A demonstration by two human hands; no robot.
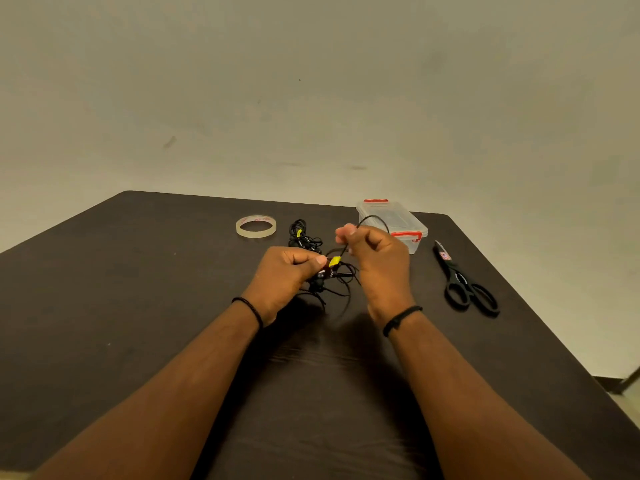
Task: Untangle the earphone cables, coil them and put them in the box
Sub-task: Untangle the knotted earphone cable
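Head view: left hand [289, 271] and raised right hand [375, 252] both pinch the tangled earphone cable [334, 271].

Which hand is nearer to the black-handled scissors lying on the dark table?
The right hand. It is raised just left of the black-handled scissors, pinching an earphone cable. The left hand is farther left, beyond the right hand, gripping the cable bundle.

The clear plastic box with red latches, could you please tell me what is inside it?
The clear plastic box with red latches has its lid shut. Nothing shows through its walls, though the right hand and a black earphone cable cover its near-left part.
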